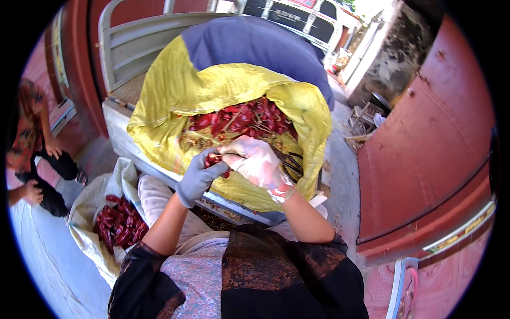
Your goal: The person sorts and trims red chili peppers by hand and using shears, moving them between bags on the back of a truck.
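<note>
Both my gloved hands meet over the mouth of a large yellow woven sack (pixel 154 111). My left hand (pixel 197 178), in a grey glove, is closed round a dried red chili pepper (pixel 213 158), whose pale stem points toward the other hand. My right hand (pixel 257 162), in a whitish-pink glove, has its fingers pinched together at that stem; the exact grip of the fingertips is partly hidden. Beyond my hands, a heap of dried red chilies (pixel 244 118) lies in the sack, with yellowish bits and stems scattered in front of it.
The yellow sack rests on a white truck bed (pixel 119 119), with dark blue cloth (pixel 255 45) behind it. A white sack (pixel 85 204) holding red chilies (pixel 121 223) stands at my left. Another person (pixel 40 141) is at far left. A red metal door (pixel 425 143) stands at right.
</note>
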### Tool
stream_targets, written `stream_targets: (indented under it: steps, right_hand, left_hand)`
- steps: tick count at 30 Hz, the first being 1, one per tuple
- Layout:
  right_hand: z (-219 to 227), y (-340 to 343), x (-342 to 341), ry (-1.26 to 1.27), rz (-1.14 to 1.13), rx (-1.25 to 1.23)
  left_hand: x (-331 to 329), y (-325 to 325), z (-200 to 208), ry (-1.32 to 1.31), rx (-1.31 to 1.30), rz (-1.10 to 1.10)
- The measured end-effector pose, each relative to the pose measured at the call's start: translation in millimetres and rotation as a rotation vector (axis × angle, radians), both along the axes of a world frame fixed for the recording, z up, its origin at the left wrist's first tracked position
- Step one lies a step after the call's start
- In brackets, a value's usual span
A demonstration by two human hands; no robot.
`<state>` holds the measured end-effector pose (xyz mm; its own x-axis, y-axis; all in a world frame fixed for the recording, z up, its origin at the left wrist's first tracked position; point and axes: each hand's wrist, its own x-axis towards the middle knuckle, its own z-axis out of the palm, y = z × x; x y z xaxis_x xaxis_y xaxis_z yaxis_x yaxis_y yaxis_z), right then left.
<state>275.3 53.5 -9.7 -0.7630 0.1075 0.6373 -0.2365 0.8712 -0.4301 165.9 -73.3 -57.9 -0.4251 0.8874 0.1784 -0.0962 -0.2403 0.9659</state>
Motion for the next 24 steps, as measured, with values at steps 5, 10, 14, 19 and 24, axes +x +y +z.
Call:
stream_targets:
  steps: [5, 10, 14, 19, 24]
  right_hand:
    - [-11.5, -14.1, 13.7, 0.091, -0.211, 0.25]
    - [-29.1, -20.9, 35.8, -0.059, -0.274, 0.182]
    - [-35.3, -28.9, 47.4, 0.049, -0.245, 0.163]
    - [-62.3, -19.4, 49.6, -0.084, -0.155, -0.579]
    - [-62.1, -20.1, 48.7, 0.14, 0.238, -1.53]
  left_hand:
    - [0.9, 4.3, -15.2, -0.119, 0.042, -0.14]
    - [17.2, 3.6, -23.9, -0.141, -0.025, -0.231]
    - [13.2, 2.1, -56.4, -0.099, -0.001, -0.294]
    - [26.7, 4.5, -39.4, 0.022, -0.057, -0.223]
    - [36.7, 6.8, -41.0, -0.106, -0.033, -0.178]
